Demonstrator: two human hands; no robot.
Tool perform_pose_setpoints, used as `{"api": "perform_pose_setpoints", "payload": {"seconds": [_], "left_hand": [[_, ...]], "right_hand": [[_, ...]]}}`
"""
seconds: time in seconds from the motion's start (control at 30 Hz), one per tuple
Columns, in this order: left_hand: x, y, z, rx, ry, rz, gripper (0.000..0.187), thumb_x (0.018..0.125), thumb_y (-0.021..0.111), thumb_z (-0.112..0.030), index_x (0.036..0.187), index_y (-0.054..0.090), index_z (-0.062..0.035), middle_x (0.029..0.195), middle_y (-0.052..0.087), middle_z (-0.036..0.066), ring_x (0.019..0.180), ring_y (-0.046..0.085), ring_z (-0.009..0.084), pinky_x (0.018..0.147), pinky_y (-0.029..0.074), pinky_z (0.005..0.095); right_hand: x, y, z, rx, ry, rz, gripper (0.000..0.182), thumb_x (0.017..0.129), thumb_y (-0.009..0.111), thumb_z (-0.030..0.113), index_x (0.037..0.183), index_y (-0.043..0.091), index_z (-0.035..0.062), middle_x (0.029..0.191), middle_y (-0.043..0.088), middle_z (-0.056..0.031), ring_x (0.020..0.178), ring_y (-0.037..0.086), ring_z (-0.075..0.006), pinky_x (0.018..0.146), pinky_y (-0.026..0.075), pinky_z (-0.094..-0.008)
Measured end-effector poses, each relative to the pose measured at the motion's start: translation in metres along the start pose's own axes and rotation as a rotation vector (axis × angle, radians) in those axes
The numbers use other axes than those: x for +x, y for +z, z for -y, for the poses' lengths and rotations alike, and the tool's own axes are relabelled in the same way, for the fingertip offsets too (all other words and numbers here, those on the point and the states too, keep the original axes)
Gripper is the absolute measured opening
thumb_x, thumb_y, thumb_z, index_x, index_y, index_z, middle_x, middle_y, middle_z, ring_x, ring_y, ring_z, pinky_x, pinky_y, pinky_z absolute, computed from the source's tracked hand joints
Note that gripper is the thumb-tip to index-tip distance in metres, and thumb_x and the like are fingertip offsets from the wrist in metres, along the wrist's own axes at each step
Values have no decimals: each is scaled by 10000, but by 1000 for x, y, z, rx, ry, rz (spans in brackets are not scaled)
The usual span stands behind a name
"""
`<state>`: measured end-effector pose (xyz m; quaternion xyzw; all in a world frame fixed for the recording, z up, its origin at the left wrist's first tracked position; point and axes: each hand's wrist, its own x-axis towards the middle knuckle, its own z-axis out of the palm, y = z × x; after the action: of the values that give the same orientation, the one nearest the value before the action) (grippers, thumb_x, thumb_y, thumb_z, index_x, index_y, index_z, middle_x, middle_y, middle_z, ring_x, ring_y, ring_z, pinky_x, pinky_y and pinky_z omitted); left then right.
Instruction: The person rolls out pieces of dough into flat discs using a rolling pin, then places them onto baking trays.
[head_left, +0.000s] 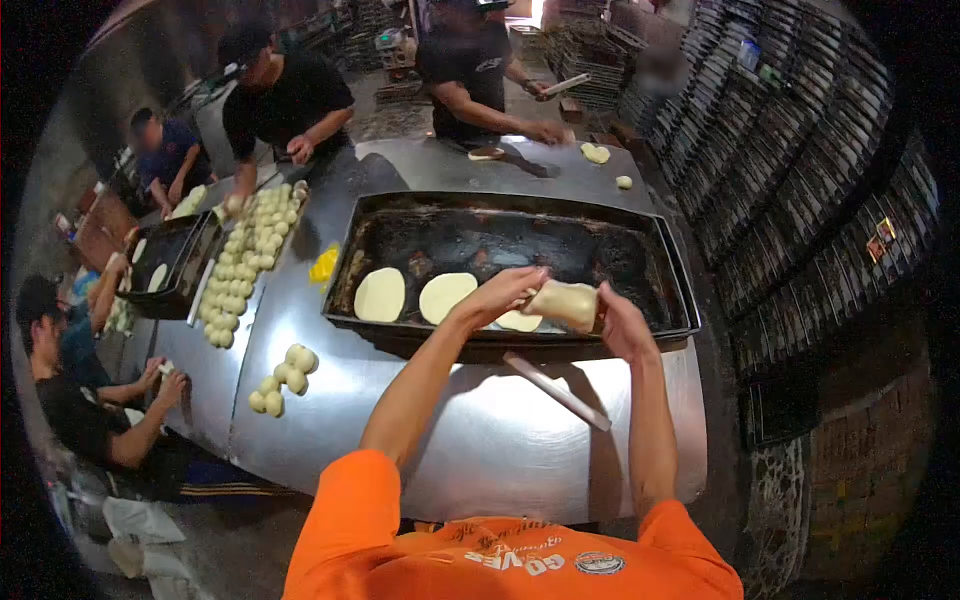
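Note:
My left hand [508,295] and my right hand [626,326] hold a flattened piece of dough [563,305] between them, each closed on one end. The piece hangs slightly blurred over the front part of a large black baking tray [600,228]. Inside the tray, two flat dough rounds [380,295] [447,296] lie toward the left. A third dough round [519,321] is partly covered by my left hand and the held piece. A thin rolling pin [557,390] rests on the metal table just in front of the tray.
Several dough balls [283,381] sit left of me on the metal table [480,450]. Many more dough balls [243,268] fill a board farther left, near a yellow lump [324,263]. Co-workers stand around the far and left edges. Tray racks [790,130] line the right side.

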<state>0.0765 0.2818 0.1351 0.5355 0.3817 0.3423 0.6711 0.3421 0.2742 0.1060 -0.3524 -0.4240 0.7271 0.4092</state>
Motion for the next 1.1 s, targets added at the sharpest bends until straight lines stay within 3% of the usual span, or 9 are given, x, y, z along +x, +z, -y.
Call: {"api": "perform_pose_setpoints", "payload": {"seconds": [0.17,0.3,0.4,0.5,0.63,0.73,0.87,1.0,1.1], "left_hand": [[94,38,31,-207,-240,-72,685,867,527,-737,967,677,-76,904,633,32,800,575,158,753,448,307],[136,28,106,-345,-290,-188,608,929,506,-639,949,677,-56,824,624,64,800,575,183,754,435,336],[119,38,114,328,190,-705,483,958,598,-397,1208,599,16,996,633,120,969,608,203,806,489,292],[31,51,77,163,470,-656,338,996,573,-212,1237,580,24,1224,603,126,1118,594,214,933,485,323],[-117,40,104,415,467,-970,161,972,591,-103,1101,657,-33,1106,648,93,976,640,196,838,521,299],[-221,-5,168,456,20,-1321,230,985,585,-192,1140,635,-29,1077,649,109,989,633,223,828,528,333],[-319,-115,215,619,23,-1857,296,954,610,-260,1149,655,-42,1007,646,175,938,627,301,849,488,398],[-351,-212,216,594,-472,-1714,406,903,633,-371,1089,691,-15,1045,680,198,1006,624,348,876,468,425],[-338,-243,220,520,-351,-1781,404,826,717,-356,1011,691,2,886,691,145,856,648,268,779,494,398]], "right_hand": [[46,-61,11,8,200,-170,652,988,444,576,1233,575,-15,1177,629,-159,1073,601,-275,946,450,-440],[90,-102,-31,-121,207,-270,638,978,467,532,1266,567,-28,1239,612,-191,1136,579,-325,983,435,-441],[103,-102,-56,-1073,-279,-587,435,937,507,246,1271,580,-23,1277,582,-218,1186,523,-403,1048,387,-455],[56,-49,-49,-1046,-726,-628,332,928,486,88,1219,599,-25,1209,599,-209,1164,529,-384,1026,396,-444],[-49,29,-91,-1000,-606,-336,282,930,479,33,1182,585,-36,1164,581,-200,1114,531,-358,968,422,-433],[-110,49,-159,-1274,-366,-364,361,930,544,99,1254,552,-61,1182,527,-256,1123,487,-407,1009,372,-504],[-150,71,-186,-1431,-388,-438,360,876,601,66,1229,586,-9,1120,560,-209,1051,523,-384,929,413,-480],[-146,75,-193,-1471,-458,-269,337,906,594,114,1224,583,3,1127,554,-196,1033,515,-370,891,411,-483],[-137,87,-182,-1481,-492,-222,324,897,603,112,1205,592,12,1110,564,-195,1023,521,-370,881,418,-484]]}}
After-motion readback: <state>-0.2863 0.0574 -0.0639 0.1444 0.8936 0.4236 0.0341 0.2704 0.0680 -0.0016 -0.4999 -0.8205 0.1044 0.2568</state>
